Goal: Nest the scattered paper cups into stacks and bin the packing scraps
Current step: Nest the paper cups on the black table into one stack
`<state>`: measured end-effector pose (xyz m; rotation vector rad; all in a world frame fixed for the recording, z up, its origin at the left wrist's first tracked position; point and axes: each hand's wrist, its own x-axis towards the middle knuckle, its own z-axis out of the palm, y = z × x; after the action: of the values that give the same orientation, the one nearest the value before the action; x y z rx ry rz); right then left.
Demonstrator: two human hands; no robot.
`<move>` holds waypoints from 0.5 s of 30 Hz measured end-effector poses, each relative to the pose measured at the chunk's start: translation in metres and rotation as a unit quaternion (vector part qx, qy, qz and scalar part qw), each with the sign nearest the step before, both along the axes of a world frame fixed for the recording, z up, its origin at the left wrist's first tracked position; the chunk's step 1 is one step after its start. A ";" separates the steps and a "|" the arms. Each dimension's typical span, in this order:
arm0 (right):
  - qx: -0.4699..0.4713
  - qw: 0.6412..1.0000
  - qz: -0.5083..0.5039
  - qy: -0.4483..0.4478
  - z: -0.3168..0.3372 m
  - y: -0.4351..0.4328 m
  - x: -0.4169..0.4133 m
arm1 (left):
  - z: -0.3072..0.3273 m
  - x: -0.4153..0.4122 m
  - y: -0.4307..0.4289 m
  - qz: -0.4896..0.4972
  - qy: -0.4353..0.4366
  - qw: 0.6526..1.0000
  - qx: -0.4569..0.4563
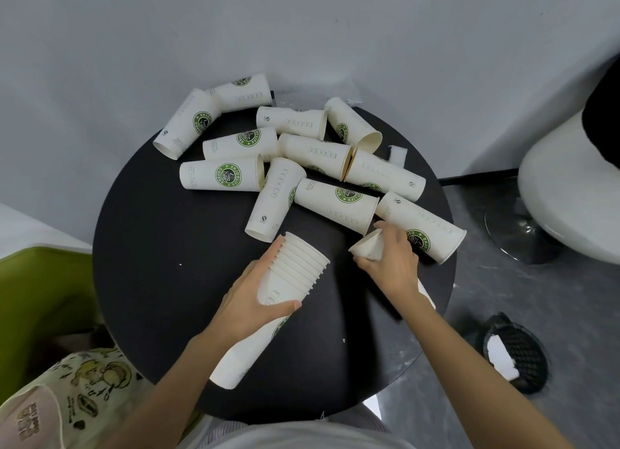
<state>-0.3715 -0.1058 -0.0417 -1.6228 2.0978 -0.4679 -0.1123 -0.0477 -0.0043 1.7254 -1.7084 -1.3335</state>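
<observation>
Just short of a nesting: the stack (292,267) lies tilted over the near middle of the table (161,247). Its long axis runs from lower left up to the right, and its open mouth faces the right hand (392,264). Left hand (248,301) wraps the stack below the rims, thumb across the near side, fingers curled behind. Right hand is clamped round a single cup (367,247), just beside the stack's mouth but apart from it. A pale end of that cup pokes out toward the stack; whether it is base or rim, cannot tell, as the fingers cover most of it. Judgement: the coming move turns on bringing the cup's axis in line with the stack's and sliding it leftward into the mouth, so the right hand is the working one. Loose cups (335,203) lie on their sides across the far half, the closest touching or just behind the right hand. One scrap (397,153) sits near the far right edge. Bin (523,348) is on the floor to the right, something white already in it.
</observation>
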 end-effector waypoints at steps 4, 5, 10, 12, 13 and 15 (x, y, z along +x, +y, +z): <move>-0.055 0.994 0.006 -0.099 0.025 0.007 0.013 | 0.003 0.005 0.004 0.006 -0.002 1.000 0.000; -0.066 0.990 0.007 -0.124 0.032 0.008 0.017 | 0.003 0.007 0.006 0.006 -0.006 1.000 0.000; -0.131 0.963 0.001 -0.236 0.064 0.008 0.040 | 0.003 0.023 0.012 0.009 -0.014 1.000 0.002; -0.149 0.950 -0.013 -0.273 0.074 0.006 0.047 | 0.003 0.028 0.015 0.010 -0.019 1.000 0.004; -0.158 0.944 -0.018 -0.289 0.078 0.004 0.050 | 0.003 0.030 0.017 0.009 -0.021 1.000 0.005; -0.174 0.930 -0.028 -0.324 0.089 0.002 0.057 | 0.002 0.035 0.021 0.005 -0.027 1.000 0.003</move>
<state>-0.3143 -0.1038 0.0469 -1.3208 1.6123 -1.2616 -0.0778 -0.0267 -0.0026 1.7863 -1.7234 -1.3001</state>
